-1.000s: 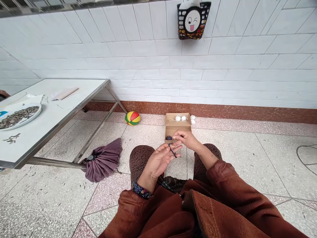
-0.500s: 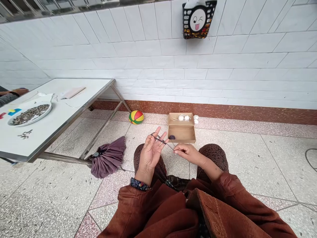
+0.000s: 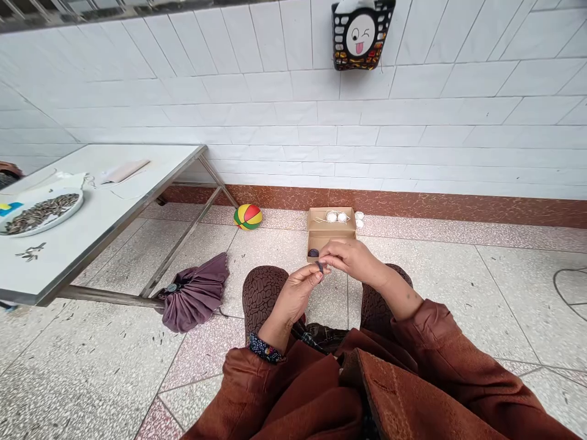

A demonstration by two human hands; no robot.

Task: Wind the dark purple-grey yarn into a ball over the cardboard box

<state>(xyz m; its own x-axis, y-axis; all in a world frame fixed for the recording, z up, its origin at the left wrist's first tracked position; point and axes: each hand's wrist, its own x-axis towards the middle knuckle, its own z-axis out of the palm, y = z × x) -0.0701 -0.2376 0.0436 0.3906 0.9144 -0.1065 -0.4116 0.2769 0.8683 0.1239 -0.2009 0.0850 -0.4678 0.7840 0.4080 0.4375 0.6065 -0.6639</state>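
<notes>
My left hand (image 3: 296,296) is closed in a pinch around a small dark loop of yarn (image 3: 320,266) in front of my knees. Meeting it from the right, my right hand (image 3: 354,261) has its thumb and fingers pinched at the top of the same yarn. Just beyond them an open cardboard box (image 3: 337,234) lies on the floor, partly covered by my right hand. A dark yarn ball (image 3: 313,253) is in its near half. White balls with loose string (image 3: 336,217) rest in the lid.
On the left stands a white table (image 3: 105,211) with a plate of seeds (image 3: 43,214). A folded purple umbrella (image 3: 197,293) leans by its leg. A striped ball (image 3: 248,217) sits near the wall. A black basket (image 3: 362,36) hangs on the tiles. At far right lies a cable (image 3: 557,287).
My left fingers, spread before with yarn stretched around them, have closed on a small bundle. My right hand has risen and moved against them. The view has shifted slightly right.
</notes>
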